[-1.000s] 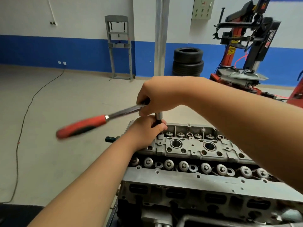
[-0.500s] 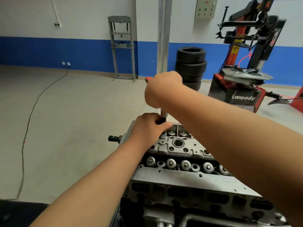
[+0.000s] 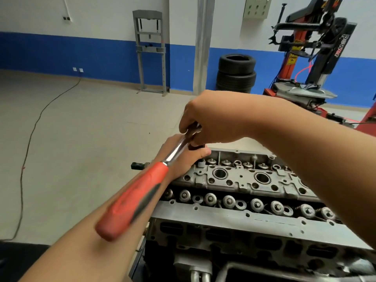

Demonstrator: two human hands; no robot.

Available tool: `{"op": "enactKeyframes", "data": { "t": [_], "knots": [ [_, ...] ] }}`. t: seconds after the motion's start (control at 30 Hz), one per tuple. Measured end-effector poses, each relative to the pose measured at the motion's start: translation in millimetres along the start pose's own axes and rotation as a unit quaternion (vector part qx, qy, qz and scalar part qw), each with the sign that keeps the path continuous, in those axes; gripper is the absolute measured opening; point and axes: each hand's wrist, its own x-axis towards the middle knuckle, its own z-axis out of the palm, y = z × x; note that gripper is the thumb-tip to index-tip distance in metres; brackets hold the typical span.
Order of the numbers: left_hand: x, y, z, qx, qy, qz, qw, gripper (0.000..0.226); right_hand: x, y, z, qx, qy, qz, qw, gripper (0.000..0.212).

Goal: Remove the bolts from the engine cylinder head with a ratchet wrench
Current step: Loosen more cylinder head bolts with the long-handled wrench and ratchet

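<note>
View: head camera, looking forward and down.
Cylinder head: grey metal, on top of the engine block at lower centre and right; its long side runs left to right.
Ratchet wrench: head over the far left corner of the cylinder head; chrome shank and red-and-black handle slant down-left toward the camera, across the left forearm; handle blurred.
Socket extension: short dark shaft, upright beneath the wrench head, mostly covered by fingers.
Right hand: reaches in from the right, fingers curled down round the wrench head from above.
Left hand: directly below the right hand, fingers wrapped round the socket extension, thumb tip toward the right; heel of the hand at the cylinder head's left corner.
Bolt under the socket: hidden by the left hand; cannot tell.
Valve spring caps: one row along the near side, another along the far edge.
Tyres: stacked by the blue-banded wall, beside a metal pillar.
Tyre changer: red and black, far right.
Press frame: grey, upright against the wall.
Cable: dark, trailing across the floor on the left.
</note>
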Motion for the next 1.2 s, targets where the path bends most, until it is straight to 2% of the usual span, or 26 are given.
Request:
{"op": "enactKeyframes", "data": {
  "t": [0.07, 0.13, 0.17, 0.23, 0.27, 0.3, 0.33, 0.37, 0.47, 0.53, 0.57, 0.67, 0.77, 0.83, 0.97, 1.0, 1.07, 1.13, 1.2],
  "knots": [
    [-1.3, 0.6, 1.9, 0.034, 0.04, 0.01, 0.999, 0.029, 7.0, -4.3, 3.6, -0.056, 0.039, 0.056, 0.996, 0.012],
    [-3.6, 4.3, 1.9, 0.053, 0.086, 0.013, 0.995, 0.025, 24.2, -13.0, 9.0, -0.113, 0.075, 0.132, 0.982, 0.028],
    [-4.8, 6.3, 1.0, 0.05, 0.094, 0.013, 0.994, 0.023, 35.4, -16.2, 10.0, -0.128, 0.07, 0.162, 0.976, 0.03],
    [-5.7, 9.3, 0.6, 0.042, 0.099, 0.02, 0.994, 0.035, 58.4, -14.5, 12.3, -0.116, 0.022, 0.23, 0.966, 0.011],
    [-5.6, 10.5, 0.7, 0.037, 0.091, 0.021, 0.995, 0.037, 66.5, -10.5, 11.6, -0.084, -0.009, 0.269, 0.959, 0.01],
    [-5.4, 12.1, 0.5, 0.033, 0.077, 0.015, 0.996, 0.035, 70.8, -6.6, 10.9, -0.048, -0.023, 0.293, 0.955, 0.029],
    [-5.6, 13.4, 0.2, 0.031, 0.061, 0.004, 0.998, 0.032, 72.5, -2.4, 12.4, -0.032, -0.028, 0.299, 0.953, 0.042],
    [-5.2, 12.8, -0.1, 0.028, 0.047, -0.01, 0.998, 0.029, 70.0, -0.3, 12.9, -0.03, -0.024, 0.293, 0.955, 0.043],
    [-3.4, 8.1, -3.2, 0.029, 0.001, -0.034, 0.999, 0.021, 54.2, 0.3, 17.2, -0.08, 0.037, 0.241, 0.966, 0.003],
    [-4.9, 8.2, -5.1, 0.016, -0.039, -0.026, 0.999, 0.007, 40.8, 0.9, 16.2, -0.041, 0.049, 0.177, 0.982, 0.023],
    [-6.0, 8.3, -5.7, 0.012, -0.056, -0.024, 0.998, 0.006, 35.8, 2.0, 13.7, 0.0, 0.041, 0.139, 0.989, 0.026],
    [-6.7, 7.6, -5.7, 0.015, -0.05, -0.014, 0.999, 0.007, 17.8, -0.9, 0.3, 0.053, 0.002, 0.046, 0.998, 0.017],
    [-8.1, 8.0, -3.1, -0.003, -0.02, 0.016, 1.0, 0.011, 5.6, -3.3, -4.8, 0.03, -0.016, 0.008, 0.999, 0.019],
    [-7.7, 8.0, -0.3, 0.017, -0.002, 0.027, 0.999, 0.014, 3.4, -4.1, -5.1, 0.0, -0.002, 0.038, 0.999, 0.018],
    [-5.0, 7.7, 1.9, 0.049, 0.05, 0.02, 0.997, 0.012, 33.3, -10.2, 5.3, -0.091, 0.064, 0.165, 0.98, 0.023],
    [-5.4, 8.6, 1.3, 0.054, 0.058, 0.027, 0.997, 0.017, 46.4, -11.1, 6.0, -0.103, 0.044, 0.2, 0.973, 0.015],
    [-5.6, 8.5, 2.0, 0.056, 0.064, 0.04, 0.996, 0.035, 68.1, -7.4, 7.2, -0.076, -0.016, 0.265, 0.961, 0.032],
    [-4.0, 9.0, 1.6, 0.046, 0.058, 0.029, 0.997, 0.029, 74.2, -0.7, 6.0, -0.046, -0.041, 0.292, 0.955, 0.042],
    [-2.2, 7.7, 1.1, 0.033, 0.036, 0.003, 0.999, 0.02, 68.5, 3.2, 6.2, -0.048, -0.039, 0.28, 0.958, 0.025]
  ]
}}
